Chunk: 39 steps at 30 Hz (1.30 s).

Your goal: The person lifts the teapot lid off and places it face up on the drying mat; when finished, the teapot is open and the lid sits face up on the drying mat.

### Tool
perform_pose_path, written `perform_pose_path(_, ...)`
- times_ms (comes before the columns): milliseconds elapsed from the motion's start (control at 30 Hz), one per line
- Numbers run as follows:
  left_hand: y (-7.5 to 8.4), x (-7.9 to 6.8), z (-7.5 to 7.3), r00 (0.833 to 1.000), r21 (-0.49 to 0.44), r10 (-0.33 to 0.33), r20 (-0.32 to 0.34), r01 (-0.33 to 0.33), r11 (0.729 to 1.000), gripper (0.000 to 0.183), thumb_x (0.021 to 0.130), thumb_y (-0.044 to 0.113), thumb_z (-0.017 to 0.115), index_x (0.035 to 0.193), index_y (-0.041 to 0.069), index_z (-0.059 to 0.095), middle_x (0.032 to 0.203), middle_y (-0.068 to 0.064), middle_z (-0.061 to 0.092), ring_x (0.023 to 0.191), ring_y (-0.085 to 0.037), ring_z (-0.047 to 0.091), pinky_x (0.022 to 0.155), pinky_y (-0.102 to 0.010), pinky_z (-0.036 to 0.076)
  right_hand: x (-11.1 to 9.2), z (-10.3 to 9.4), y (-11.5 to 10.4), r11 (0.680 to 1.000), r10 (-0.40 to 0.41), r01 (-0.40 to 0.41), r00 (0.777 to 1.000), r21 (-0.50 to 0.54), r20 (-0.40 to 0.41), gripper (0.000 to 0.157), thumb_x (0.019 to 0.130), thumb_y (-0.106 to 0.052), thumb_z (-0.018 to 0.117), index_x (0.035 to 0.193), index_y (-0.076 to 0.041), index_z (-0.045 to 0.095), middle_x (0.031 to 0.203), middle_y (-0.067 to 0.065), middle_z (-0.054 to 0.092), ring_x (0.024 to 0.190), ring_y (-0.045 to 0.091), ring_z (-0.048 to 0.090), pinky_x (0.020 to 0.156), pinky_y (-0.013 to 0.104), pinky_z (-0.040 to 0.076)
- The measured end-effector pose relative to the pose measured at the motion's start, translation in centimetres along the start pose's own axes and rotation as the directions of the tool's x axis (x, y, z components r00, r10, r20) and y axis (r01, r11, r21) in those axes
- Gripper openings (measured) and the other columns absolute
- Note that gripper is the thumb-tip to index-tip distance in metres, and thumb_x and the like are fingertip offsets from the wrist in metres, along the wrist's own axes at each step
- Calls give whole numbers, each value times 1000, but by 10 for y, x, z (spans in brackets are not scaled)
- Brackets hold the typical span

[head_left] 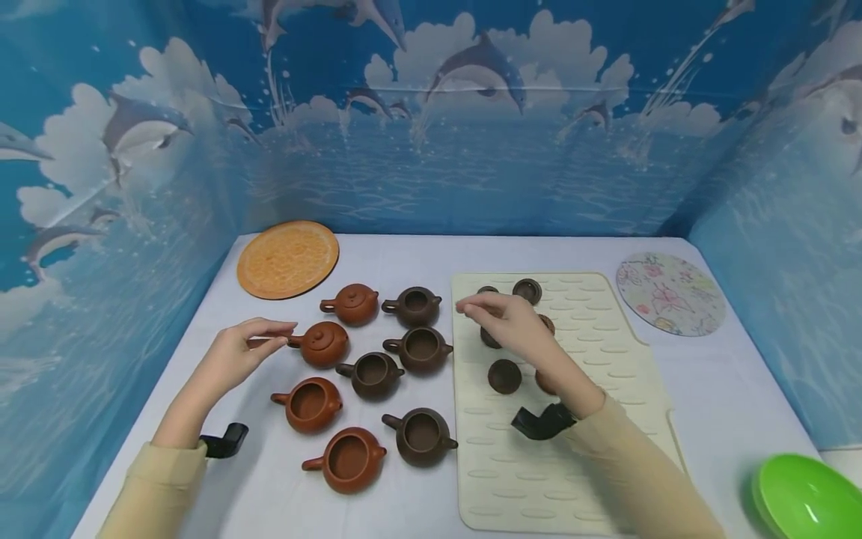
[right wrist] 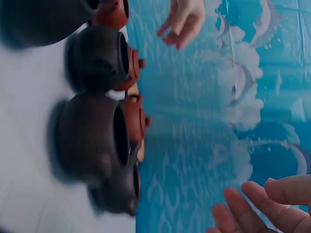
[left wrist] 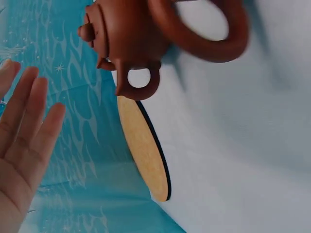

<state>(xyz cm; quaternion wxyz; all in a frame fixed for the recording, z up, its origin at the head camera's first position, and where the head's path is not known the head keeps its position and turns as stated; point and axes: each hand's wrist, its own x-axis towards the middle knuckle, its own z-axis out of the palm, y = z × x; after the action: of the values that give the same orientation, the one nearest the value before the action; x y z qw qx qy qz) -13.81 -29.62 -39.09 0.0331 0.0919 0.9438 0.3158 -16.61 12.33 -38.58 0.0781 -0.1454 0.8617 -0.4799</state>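
My left hand (head_left: 236,355) hovers left of a lidded reddish-brown teapot (head_left: 325,346), its fingers fairly straight and holding nothing. In the left wrist view that hand (left wrist: 24,145) is apart from the teapots. A second lidded red teapot (head_left: 357,305) stands just behind. Two red teapots without lids, one (head_left: 322,405) nearer the left hand and one (head_left: 367,460) at the front, show their open tops. My right hand (head_left: 513,323) hangs over several loose lids, such as a dark lid (head_left: 504,376); its fingers are relaxed and grip nothing. It partly hides some lids.
Several dark lidless teapots, including one (head_left: 436,442) at the front, stand left of the cream mat (head_left: 512,471). An orange round mat (head_left: 287,260) lies back left, a patterned round mat (head_left: 670,293) back right. A green bowl (head_left: 808,498) sits front right. Dolphin-print curtains (head_left: 431,172) enclose the table.
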Motion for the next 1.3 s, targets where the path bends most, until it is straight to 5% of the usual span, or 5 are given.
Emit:
perform_pose_path(133, 4, 17, -6, 1000, -3, -8, -29, 8, 1000, 31, 97, 16, 63, 127, 9, 66, 126, -14, 66, 120, -34, 59, 95, -50, 54, 33, 27, -21, 997, -76, 74, 990, 25, 121, 29, 97, -27, 63, 122, -14, 69, 120, 3, 71, 112, 21, 67, 96, 40, 54)
perform_pose_path(300, 1, 33, -3, 999, -10, -25, -36, 25, 1000, 31, 97, 12, 63, 127, 6, 66, 130, -18, 63, 120, -36, 59, 96, -51, 53, 69, 70, -39, 985, -166, 172, 951, 2, 260, 32, 95, -26, 67, 124, -12, 68, 120, 4, 70, 110, 19, 66, 93, 30, 54)
perform_pose_path(567, -14, 42, 9, 998, -21, -70, 3, 70, 997, 32, 97, 13, 62, 128, 5, 65, 132, -19, 61, 127, -38, 52, 99, -53, 50, 104, 126, -53, 960, -184, 247, 912, -134, 366, 36, 95, -30, 67, 126, -12, 67, 121, 2, 69, 110, 15, 64, 94, 32, 53)
perform_pose_path(900, -26, 47, 21, 992, -17, -91, 83, 93, 996, 33, 97, 12, 61, 130, 6, 64, 132, -20, 61, 127, -39, 53, 100, -55, 49, 115, 167, -60, 922, -182, 296, 899, -248, 398, 32, 95, -29, 67, 124, -15, 69, 123, 0, 68, 117, 13, 61, 96, 24, 50)
perform_pose_path(1300, -37, 47, 35, 981, 30, -132, 140, 129, 991, 32, 95, 11, 65, 126, 7, 66, 129, -20, 64, 119, -43, 59, 96, -57, 50, 109, 183, -65, 855, -145, 295, 925, -426, 351, 29, 96, -26, 65, 124, -20, 69, 134, 1, 61, 130, 16, 54, 108, 31, 45)
